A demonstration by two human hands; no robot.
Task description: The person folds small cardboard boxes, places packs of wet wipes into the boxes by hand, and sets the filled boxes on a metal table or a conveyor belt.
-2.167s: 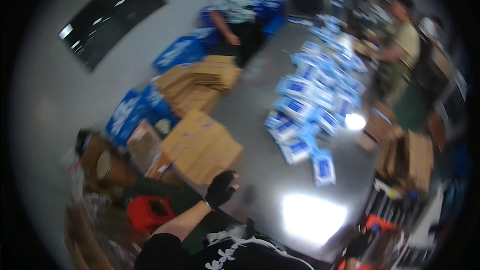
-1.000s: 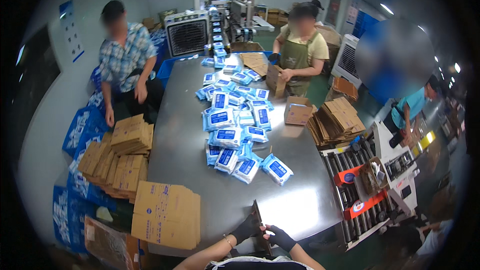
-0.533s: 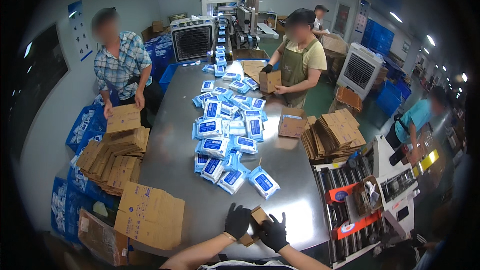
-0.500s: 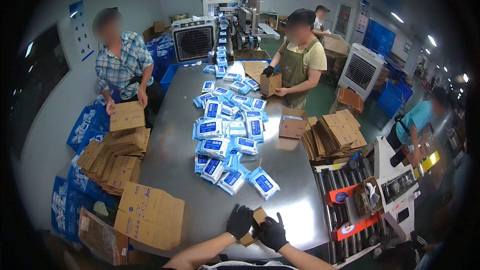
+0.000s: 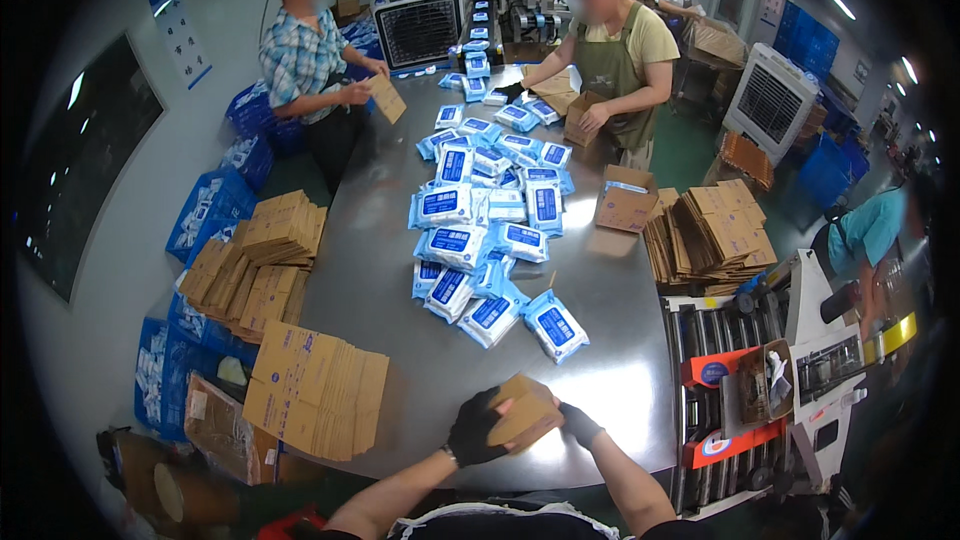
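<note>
Both my hands, in black gloves, hold a small brown cardboard box (image 5: 527, 408) above the near part of the metal table (image 5: 400, 310). My left hand (image 5: 478, 428) grips its left side, with bare fingertips showing on the cardboard. At the right side my right hand (image 5: 578, 425) presses against the box, its fingers partly hidden behind it. Beyond my hands lies a heap of blue and white wipes packs (image 5: 455, 208); the nearest single pack (image 5: 556, 327) rests at the heap's front right. A stack of flattened cartons (image 5: 318, 390) leans over the table's left edge.
At the far left a person (image 5: 310, 70) holds a flat carton. Across the table on the right, another person (image 5: 625, 60) handles a carton beside an open box (image 5: 625, 200). A roller conveyor (image 5: 700, 380) adjoins the table's right edge. Blue crates (image 5: 160, 380) stand left.
My hands have raised and turned the box, which now looks more squared out. The person on the left has lifted a carton off the stack. The view has shifted.
</note>
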